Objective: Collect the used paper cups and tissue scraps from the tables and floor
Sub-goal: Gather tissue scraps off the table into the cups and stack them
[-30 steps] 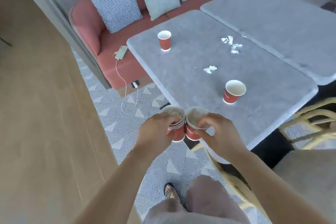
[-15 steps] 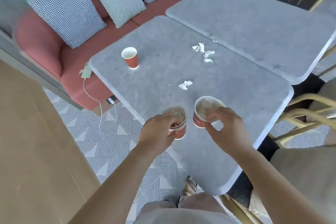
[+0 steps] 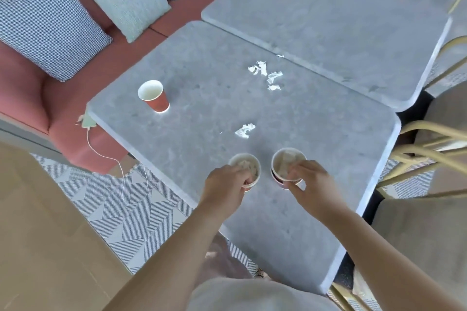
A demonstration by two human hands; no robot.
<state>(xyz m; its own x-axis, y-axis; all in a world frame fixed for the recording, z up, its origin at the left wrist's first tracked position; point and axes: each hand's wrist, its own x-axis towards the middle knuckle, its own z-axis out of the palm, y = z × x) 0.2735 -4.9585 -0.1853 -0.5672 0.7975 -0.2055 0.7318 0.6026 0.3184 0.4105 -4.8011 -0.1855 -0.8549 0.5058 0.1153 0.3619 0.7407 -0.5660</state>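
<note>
My left hand [image 3: 225,184] grips a stack of red paper cups [image 3: 246,166] by the rim, with tissue inside. Beside it, my right hand [image 3: 307,179] pinches the rim of a second red cup [image 3: 284,163], which holds crumpled tissue and looks set into another cup on the near grey table [image 3: 197,149]. A lone red cup [image 3: 154,96] stands upright near the table's left edge. One tissue scrap [image 3: 244,130] lies just beyond the held cups. Several more tissue scraps [image 3: 266,74] lie near the seam with the far table [image 3: 341,20].
A pink sofa [image 3: 75,68] with three cushions [image 3: 48,23] runs along the left. A phone [image 3: 87,121] with a white cable hangs off its seat. Yellow-framed chairs [image 3: 429,149] stand at the right. A patterned rug [image 3: 121,199] covers the floor beneath.
My view and both hands have moved over the table. My right hand's cup went onto the cup that stood near the table's front, and the two held cups now sit apart.
</note>
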